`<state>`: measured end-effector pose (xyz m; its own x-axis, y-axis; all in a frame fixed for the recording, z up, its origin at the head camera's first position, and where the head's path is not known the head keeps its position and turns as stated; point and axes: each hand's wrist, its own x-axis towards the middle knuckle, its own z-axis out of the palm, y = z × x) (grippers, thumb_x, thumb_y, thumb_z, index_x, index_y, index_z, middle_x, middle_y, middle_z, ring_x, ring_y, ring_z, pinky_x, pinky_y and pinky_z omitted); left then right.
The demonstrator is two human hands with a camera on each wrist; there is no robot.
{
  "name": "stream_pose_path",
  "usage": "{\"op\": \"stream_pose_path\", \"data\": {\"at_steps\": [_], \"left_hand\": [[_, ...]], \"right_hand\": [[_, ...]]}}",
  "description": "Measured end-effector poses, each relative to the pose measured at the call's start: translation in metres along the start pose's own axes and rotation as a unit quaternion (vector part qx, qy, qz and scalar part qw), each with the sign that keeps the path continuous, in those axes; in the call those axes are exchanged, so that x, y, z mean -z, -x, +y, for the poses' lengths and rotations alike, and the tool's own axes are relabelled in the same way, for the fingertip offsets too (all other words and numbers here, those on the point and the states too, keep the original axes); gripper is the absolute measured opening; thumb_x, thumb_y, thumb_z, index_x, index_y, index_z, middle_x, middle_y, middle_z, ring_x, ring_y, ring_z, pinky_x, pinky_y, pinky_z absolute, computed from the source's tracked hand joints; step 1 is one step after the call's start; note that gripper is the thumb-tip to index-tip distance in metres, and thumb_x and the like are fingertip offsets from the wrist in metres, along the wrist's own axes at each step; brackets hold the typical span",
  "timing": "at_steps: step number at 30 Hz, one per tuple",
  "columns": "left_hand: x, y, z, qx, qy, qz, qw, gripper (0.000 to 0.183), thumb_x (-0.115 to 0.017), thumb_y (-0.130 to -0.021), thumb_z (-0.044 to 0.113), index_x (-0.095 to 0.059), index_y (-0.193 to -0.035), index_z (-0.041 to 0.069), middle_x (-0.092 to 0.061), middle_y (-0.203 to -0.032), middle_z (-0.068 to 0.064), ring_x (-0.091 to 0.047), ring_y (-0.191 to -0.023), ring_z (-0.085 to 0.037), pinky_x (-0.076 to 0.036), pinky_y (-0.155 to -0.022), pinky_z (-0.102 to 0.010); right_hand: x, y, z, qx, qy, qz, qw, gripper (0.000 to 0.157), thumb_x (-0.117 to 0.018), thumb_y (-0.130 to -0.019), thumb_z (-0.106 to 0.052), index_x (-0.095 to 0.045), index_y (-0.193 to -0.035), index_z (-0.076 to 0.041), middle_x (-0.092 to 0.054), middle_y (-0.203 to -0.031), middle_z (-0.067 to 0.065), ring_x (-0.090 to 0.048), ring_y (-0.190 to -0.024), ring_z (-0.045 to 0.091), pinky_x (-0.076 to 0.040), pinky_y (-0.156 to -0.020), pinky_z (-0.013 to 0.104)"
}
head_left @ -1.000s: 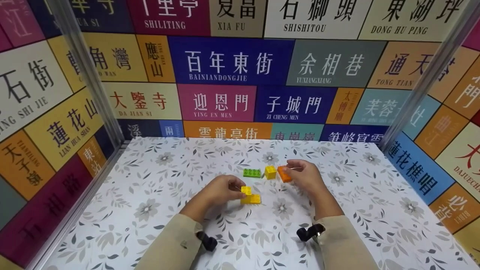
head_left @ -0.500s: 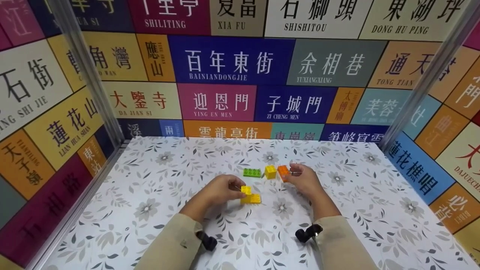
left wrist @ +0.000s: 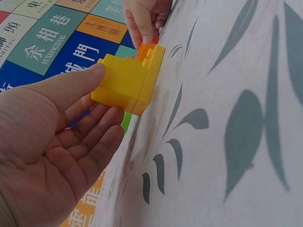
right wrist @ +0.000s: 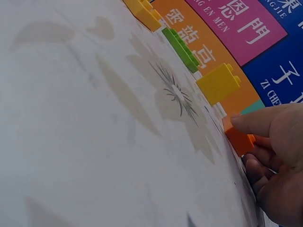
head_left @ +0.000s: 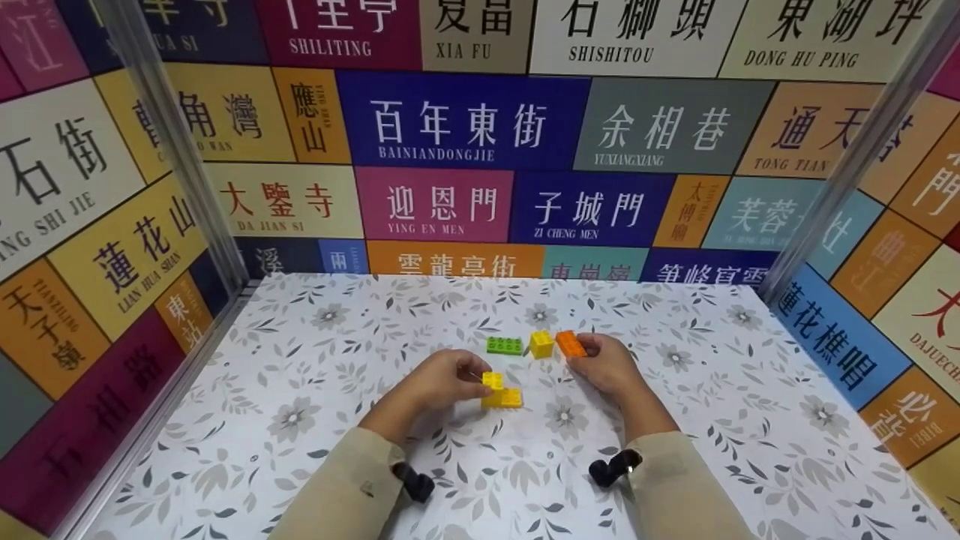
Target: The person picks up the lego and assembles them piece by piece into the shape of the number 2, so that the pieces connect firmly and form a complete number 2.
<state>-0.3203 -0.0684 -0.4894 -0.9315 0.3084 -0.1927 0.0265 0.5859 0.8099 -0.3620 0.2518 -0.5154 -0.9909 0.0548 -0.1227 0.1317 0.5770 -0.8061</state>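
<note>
My left hand (head_left: 441,384) pinches a stepped pair of joined yellow bricks (head_left: 510,397), a taller block on a low one, at the middle of the table. In the left wrist view the thumb presses one side of the yellow bricks (left wrist: 125,82) and the curled fingers lie against the other. Farther right, my right hand (head_left: 609,366) holds an orange studded brick (head_left: 571,344) between thumb and fingers. The right wrist view has the thumb on top of the orange brick (right wrist: 236,135), with fingertips partly hidden behind it. A yellow cube brick (head_left: 541,344) stands just left of it.
A low green brick (head_left: 504,345) lies left of the yellow cube. The table (head_left: 300,480) wears a white leaf-and-flower cover. Printed wall panels (head_left: 461,120) rise behind it and at both sides, with clear posts at the corners.
My right hand has shifted its fingers from the far side of the orange brick to its right and near side. The orange brick has turned slightly. The left hand stays still.
</note>
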Motion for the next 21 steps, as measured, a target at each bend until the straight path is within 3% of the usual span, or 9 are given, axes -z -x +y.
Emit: {"op": "stream_pose_path", "data": {"at_steps": [7,14,16,21], "left_hand": [[0.001,0.0,0.0,0.013,0.0,-0.004,0.9999,0.026,-0.09,-0.088,0.031,-0.076,-0.11,0.033,-0.073,-0.109,0.007,-0.066,-0.105,-0.018,-0.055,-0.1,-0.039],[0.001,-0.001,0.0,0.02,-0.003,-0.009,0.9998,0.027,-0.091,-0.087,0.033,-0.076,-0.11,0.034,-0.072,-0.109,0.008,-0.066,-0.105,-0.019,-0.055,-0.1,-0.039],[0.001,-0.002,0.0,0.02,-0.004,-0.009,0.9997,0.027,-0.091,-0.087,0.033,-0.075,-0.109,0.034,-0.073,-0.109,0.008,-0.066,-0.106,-0.019,-0.055,-0.101,-0.04],[0.001,-0.002,-0.001,0.003,-0.006,-0.007,0.9999,0.026,-0.09,-0.088,0.031,-0.076,-0.11,0.032,-0.073,-0.108,0.008,-0.066,-0.105,-0.018,-0.055,-0.101,-0.04]], "right_hand": [[0.002,-0.001,-0.004,-0.032,0.003,0.016,0.999,0.057,-0.072,-0.1,-0.02,-0.057,-0.154,-0.011,-0.062,-0.149,0.018,-0.059,-0.134,0.032,-0.049,-0.119,0.048],[0.005,0.0,-0.008,-0.056,-0.015,0.006,0.998,0.058,-0.073,-0.101,-0.026,-0.056,-0.156,-0.016,-0.062,-0.148,0.014,-0.059,-0.123,0.028,-0.058,-0.093,0.033],[0.007,0.001,-0.01,-0.06,-0.024,0.006,0.998,0.058,-0.072,-0.102,-0.026,-0.055,-0.156,-0.016,-0.062,-0.148,0.014,-0.059,-0.124,0.028,-0.058,-0.093,0.033],[0.012,0.004,-0.016,-0.05,-0.049,0.015,0.997,0.057,-0.071,-0.103,-0.022,-0.054,-0.157,-0.014,-0.06,-0.152,0.015,-0.059,-0.133,0.03,-0.054,-0.112,0.042]]}}
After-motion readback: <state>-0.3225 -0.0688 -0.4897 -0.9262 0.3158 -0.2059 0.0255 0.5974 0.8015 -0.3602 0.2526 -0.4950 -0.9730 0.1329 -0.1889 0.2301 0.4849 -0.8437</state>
